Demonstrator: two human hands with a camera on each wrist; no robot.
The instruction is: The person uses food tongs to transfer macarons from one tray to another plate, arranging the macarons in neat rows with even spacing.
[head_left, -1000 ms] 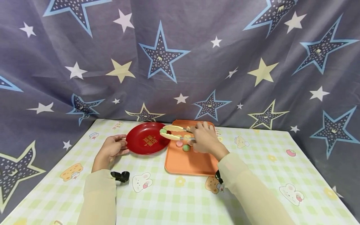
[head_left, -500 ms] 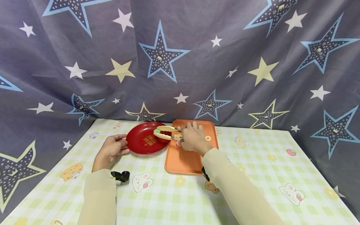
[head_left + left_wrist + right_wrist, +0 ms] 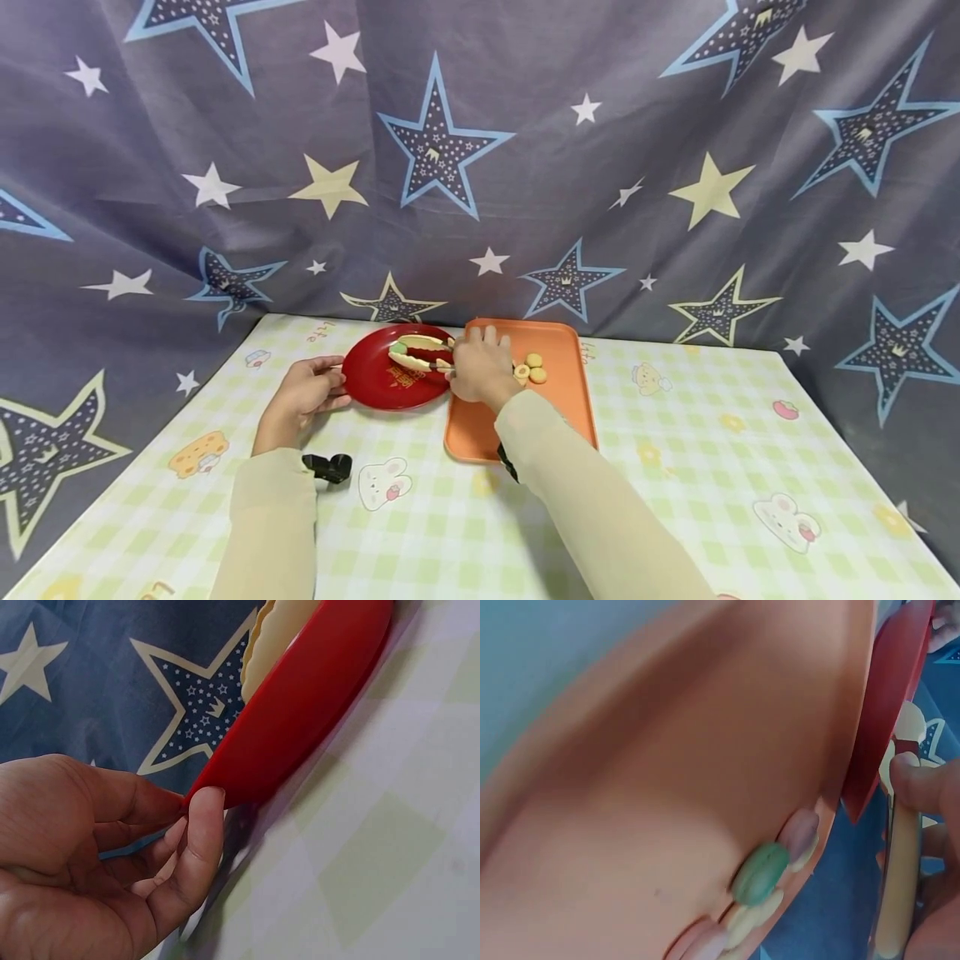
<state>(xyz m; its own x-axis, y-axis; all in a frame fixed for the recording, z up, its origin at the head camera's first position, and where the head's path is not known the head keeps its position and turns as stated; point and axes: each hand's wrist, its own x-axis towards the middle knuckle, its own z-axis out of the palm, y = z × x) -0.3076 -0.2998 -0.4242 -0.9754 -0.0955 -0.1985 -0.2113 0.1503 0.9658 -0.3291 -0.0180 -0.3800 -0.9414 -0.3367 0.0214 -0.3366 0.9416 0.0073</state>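
My left hand pinches the left rim of a round red plate with gold lettering. In the left wrist view, the thumb and fingertips of the left hand meet at the edge of the plate. My right hand grips cream-tipped tongs over the plate. Between the tong tips is a small green macaron. The right wrist view shows the thumb pressing along the handle of the tongs, but the held macaron is not visible there.
Right of the plate lies an orange tray. Small round yellow cookies rest on it. The right wrist view also shows a green macaron and pink ones on the tray. A star-printed curtain hangs behind the checkered tablecloth.
My right hand has moved left with the tongs and the green macaron, from over the tray to over the red plate. The left hand has stayed on the plate's rim.
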